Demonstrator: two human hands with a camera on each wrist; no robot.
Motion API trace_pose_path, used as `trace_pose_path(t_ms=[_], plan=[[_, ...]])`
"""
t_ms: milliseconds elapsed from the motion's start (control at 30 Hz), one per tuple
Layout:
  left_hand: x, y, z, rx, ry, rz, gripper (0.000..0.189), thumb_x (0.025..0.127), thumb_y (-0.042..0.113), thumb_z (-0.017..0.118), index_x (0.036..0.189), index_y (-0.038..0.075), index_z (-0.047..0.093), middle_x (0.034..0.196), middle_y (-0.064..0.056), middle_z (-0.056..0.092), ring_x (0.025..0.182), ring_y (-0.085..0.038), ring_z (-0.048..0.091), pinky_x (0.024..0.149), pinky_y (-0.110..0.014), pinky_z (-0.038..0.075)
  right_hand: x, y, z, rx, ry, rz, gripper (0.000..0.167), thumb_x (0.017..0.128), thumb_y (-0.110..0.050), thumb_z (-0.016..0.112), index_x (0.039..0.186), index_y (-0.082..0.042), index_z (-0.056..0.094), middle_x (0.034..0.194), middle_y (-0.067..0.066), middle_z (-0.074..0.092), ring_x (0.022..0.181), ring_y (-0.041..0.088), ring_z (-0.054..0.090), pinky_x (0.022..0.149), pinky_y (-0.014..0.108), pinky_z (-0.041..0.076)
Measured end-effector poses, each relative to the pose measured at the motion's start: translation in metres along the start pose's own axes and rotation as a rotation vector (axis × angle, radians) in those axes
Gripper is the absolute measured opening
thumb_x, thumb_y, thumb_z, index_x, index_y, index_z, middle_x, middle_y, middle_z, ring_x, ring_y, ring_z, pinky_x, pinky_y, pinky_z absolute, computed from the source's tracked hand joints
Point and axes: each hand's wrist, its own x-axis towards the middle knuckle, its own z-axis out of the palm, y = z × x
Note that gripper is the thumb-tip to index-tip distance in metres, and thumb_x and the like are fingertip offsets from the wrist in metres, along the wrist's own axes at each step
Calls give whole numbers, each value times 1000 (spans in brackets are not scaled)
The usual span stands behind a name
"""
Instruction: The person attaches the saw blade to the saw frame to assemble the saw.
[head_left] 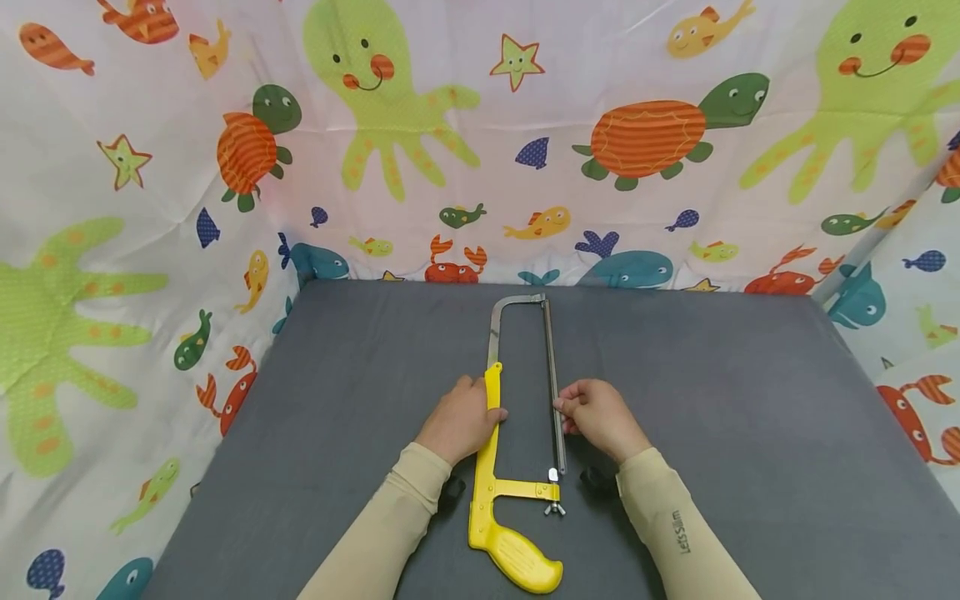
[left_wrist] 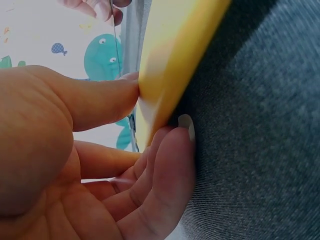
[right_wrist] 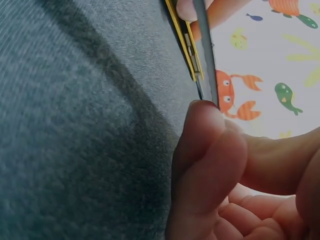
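A hacksaw with a yellow handle [head_left: 525, 560] lies lengthwise on the grey table, its bare metal bow [head_left: 495, 333] pointing to the back. My left hand [head_left: 461, 419] grips the yellow frame [head_left: 486, 458], thumb on top and fingers curled at its far side. My right hand [head_left: 600, 417] pinches the thin grey blade [head_left: 552, 367] between thumb and fingers. At the back, the blade meets the bow's tip. Its near end lies beside the metal pin [head_left: 553, 475] above the wing nut [head_left: 555, 508]. In the right wrist view the blade [right_wrist: 207, 50] runs up from the fingertips.
The grey table [head_left: 360, 358] extends on both sides of the hacksaw. A white curtain [head_left: 450, 50] printed with sea animals stands behind the table and along its left and right sides.
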Motion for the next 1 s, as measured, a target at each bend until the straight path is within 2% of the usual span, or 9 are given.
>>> trace_pose_path(t_ms=[367,1000], plan=[[2,2,-1,18,5,-11,62,104,35,75,150,-3,58,114,-15,62,70,-18,59,67,-31,56,2,-2,-1,-16,-10,18,18,107,-10,66,110,8,70,84,12,70,68,15,66,68,30,60],[0,2,2,30,3,-38,68,103,36,75,153,-5,54,125,-18,62,74,-19,61,71,-33,59,6,4,4,50,-46,26,20,107,-8,66,115,10,70,83,11,71,68,14,67,68,30,59]])
